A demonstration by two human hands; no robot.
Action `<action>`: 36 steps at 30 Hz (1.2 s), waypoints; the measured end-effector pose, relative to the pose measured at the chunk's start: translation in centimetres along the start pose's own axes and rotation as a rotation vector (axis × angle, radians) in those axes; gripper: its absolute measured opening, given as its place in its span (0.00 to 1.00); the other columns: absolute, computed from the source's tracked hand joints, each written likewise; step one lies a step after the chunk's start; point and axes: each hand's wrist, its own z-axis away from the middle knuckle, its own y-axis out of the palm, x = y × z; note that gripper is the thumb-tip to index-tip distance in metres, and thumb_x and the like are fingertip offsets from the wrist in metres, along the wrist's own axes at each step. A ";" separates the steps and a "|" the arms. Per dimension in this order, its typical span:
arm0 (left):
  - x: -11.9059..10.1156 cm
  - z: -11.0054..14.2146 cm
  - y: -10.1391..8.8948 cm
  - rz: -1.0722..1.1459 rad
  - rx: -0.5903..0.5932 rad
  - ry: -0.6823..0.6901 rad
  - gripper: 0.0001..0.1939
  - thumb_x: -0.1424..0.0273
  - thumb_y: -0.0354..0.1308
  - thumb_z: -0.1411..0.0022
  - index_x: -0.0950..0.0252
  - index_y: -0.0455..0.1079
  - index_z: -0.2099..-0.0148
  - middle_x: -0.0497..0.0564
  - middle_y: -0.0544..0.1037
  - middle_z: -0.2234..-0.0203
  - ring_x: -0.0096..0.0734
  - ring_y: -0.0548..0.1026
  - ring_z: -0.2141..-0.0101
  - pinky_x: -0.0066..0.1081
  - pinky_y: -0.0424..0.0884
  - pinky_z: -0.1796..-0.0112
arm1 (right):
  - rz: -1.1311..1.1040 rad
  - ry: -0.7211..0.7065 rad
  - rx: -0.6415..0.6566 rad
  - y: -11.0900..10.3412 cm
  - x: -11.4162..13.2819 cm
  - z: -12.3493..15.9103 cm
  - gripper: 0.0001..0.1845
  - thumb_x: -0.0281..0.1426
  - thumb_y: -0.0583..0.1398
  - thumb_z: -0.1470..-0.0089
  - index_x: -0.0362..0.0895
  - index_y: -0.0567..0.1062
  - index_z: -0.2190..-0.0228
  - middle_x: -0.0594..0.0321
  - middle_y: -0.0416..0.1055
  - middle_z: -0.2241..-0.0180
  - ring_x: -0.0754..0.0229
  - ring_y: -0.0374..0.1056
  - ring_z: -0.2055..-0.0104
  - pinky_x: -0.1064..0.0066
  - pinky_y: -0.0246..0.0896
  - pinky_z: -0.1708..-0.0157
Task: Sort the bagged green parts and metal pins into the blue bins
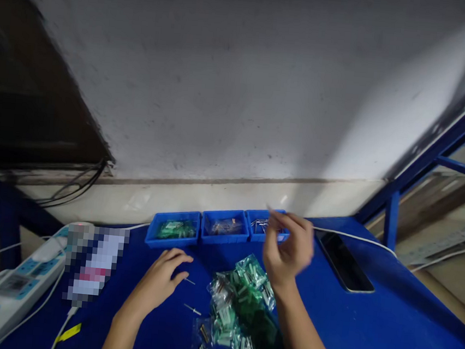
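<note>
Head view:
1. A heap of small, clear plastic packs with green and white bits [225, 317] lies on the flat blue table [399, 322].
2. The left hand [160, 277] is left of the heap, thumb and fingers apart. A thin silver metal pin [191, 282] is by its thumb.
3. The right hand [291, 251] is up by the heap's far right side. A blurry grey bit [269, 206] shows at its fingertips; I cannot tell if they pinch it.
4. Three blue plastic boxes [171, 242] sit past the heap.
</note>
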 end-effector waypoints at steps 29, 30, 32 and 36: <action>-3.3 2.7 4.2 0.371 -0.204 0.034 0.07 0.66 0.55 0.39 0.63 0.70 0.61 0.46 0.73 0.77 0.27 0.71 0.75 0.25 0.67 0.69 | -0.017 0.334 0.813 0.2 2.4 13.3 0.14 0.31 0.48 0.38 0.44 0.65 0.74 0.62 0.65 0.76 0.59 0.61 0.72 0.69 0.52 0.71; -3.4 2.7 4.3 0.359 -0.233 0.045 0.06 0.67 0.55 0.39 0.63 0.70 0.61 0.46 0.73 0.77 0.27 0.71 0.74 0.25 0.67 0.69 | -0.009 0.337 0.810 0.2 2.4 13.3 0.15 0.31 0.47 0.38 0.44 0.65 0.74 0.62 0.65 0.77 0.60 0.61 0.72 0.70 0.52 0.71; -3.5 2.6 4.3 0.342 -0.263 0.062 0.06 0.68 0.53 0.38 0.63 0.70 0.63 0.47 0.74 0.75 0.27 0.71 0.73 0.25 0.67 0.68 | -0.018 0.337 0.821 0.1 2.4 13.2 0.15 0.31 0.47 0.37 0.44 0.66 0.74 0.62 0.65 0.76 0.60 0.61 0.72 0.70 0.53 0.70; -3.7 2.5 4.1 0.321 -0.257 0.091 0.10 0.69 0.50 0.36 0.64 0.68 0.70 0.48 0.72 0.77 0.27 0.71 0.74 0.25 0.66 0.70 | -0.086 0.279 0.902 -0.4 2.6 12.3 0.09 0.32 0.49 0.38 0.44 0.66 0.67 0.61 0.67 0.71 0.60 0.63 0.68 0.70 0.55 0.68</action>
